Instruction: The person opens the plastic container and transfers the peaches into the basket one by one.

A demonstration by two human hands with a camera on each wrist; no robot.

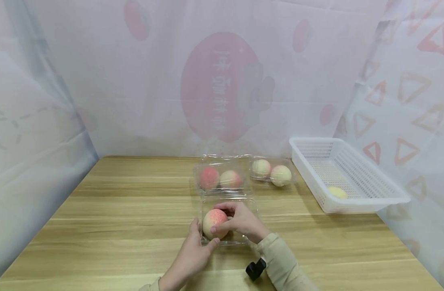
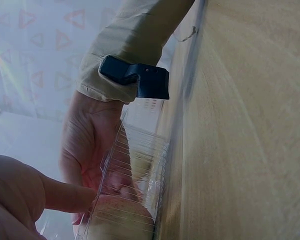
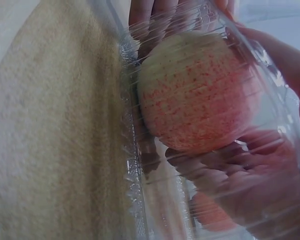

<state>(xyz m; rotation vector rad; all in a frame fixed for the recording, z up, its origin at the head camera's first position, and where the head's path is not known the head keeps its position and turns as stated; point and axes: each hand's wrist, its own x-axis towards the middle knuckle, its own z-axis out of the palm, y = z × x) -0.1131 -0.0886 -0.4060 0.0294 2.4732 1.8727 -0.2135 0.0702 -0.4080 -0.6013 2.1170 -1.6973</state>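
- Head view: right hand [image 1: 243,222] has its fingers curled round a peach [image 1: 214,223], holding it inside the near clear clamshell [image 1: 240,241] at table centre. Left hand [image 1: 192,254] rests straight fingers against the clamshell's near-left edge, thumb touching the fruit.
- Far side: a second clamshell [image 1: 222,178] holds 2 peaches; a third one [image 1: 272,171], just to its right, holds 2 paler ones. White basket [image 1: 349,178] at far right holds 1 yellowish fruit [image 1: 337,192].
- Left wrist view: a fingertip presses the ribbed clear wall; wrist strap [image 2: 137,77] shows on the other sleeve.
- Right wrist view: the speckled peach sits low in the tray, fingers seen through the plastic.
- Risk, my reading: the thin tray could skid or flex on the wooden table [image 1: 116,226] if the left hand lifts, letting the peach roll out.
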